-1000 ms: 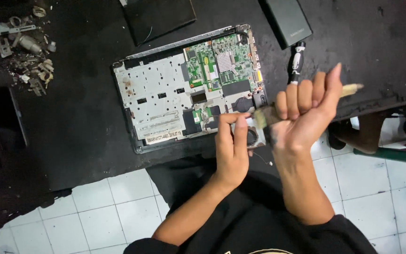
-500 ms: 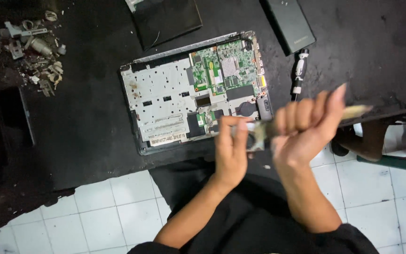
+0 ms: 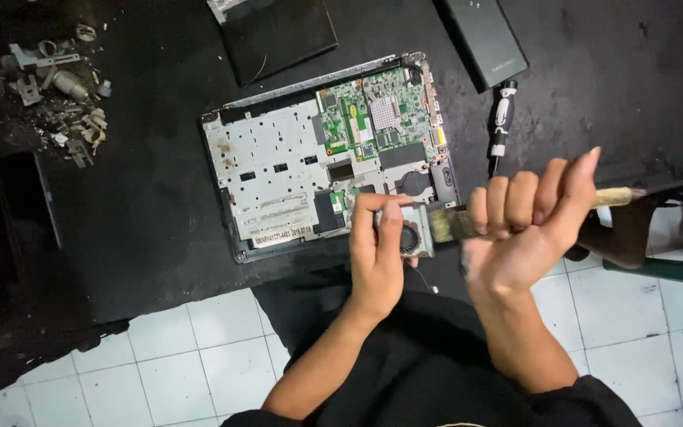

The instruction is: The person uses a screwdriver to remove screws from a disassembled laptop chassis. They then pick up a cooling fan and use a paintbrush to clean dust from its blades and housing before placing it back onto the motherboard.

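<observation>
Left hand (image 3: 381, 253) pinching a small cooling fan (image 3: 413, 229), lifted clear just off the front right corner of the opened laptop base (image 3: 278, 170) on the dark mat (image 3: 136, 213). Right hand (image 3: 523, 225) fisted around a paintbrush (image 3: 452, 223) — handle running out to the right, bristles pointing left and touching the fan's right edge. Brush axis roughly level, parallel to the mat's near edge; fan immediately left of the right fist, both hands close together — screwdriver (image 3: 500, 126) lying untouched farther back.
</observation>
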